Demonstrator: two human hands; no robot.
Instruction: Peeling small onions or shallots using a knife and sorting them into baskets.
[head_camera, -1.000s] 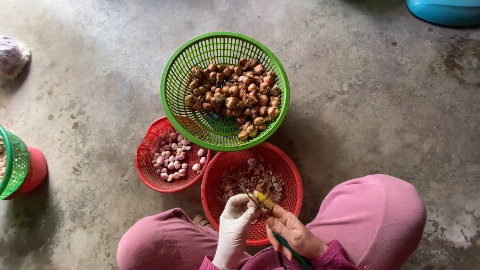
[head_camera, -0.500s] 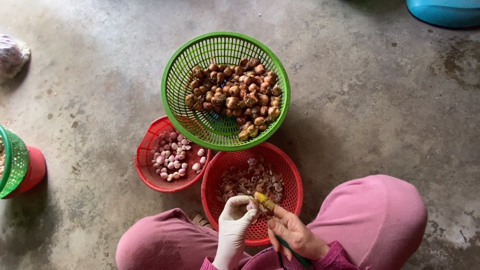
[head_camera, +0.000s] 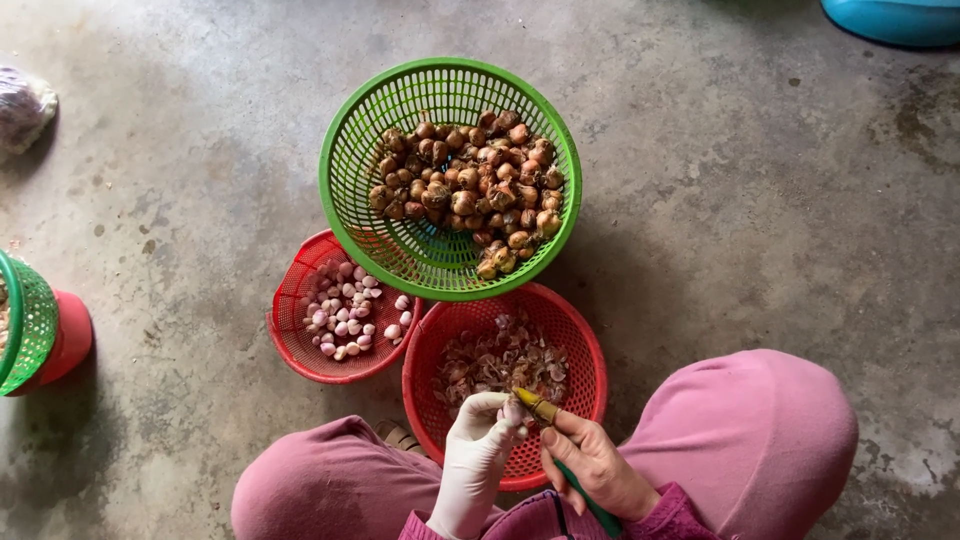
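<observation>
Below us, our gloved left hand (head_camera: 478, 455) pinches a small shallot (head_camera: 514, 411) over the near red basket (head_camera: 585, 345) of skins. Our right hand (head_camera: 592, 465), fingers wrapped tight, holds a green-handled knife (head_camera: 560, 450) at it: peeling underway; stripping skin seems next.

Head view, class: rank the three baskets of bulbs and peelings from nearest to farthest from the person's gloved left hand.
1. Red basket of peelings, just beyond the left hand.
2. Small red basket of peeled pink bulbs, to the left.
3. Green basket of brown unpeeled bulbs, farthest ahead.
</observation>
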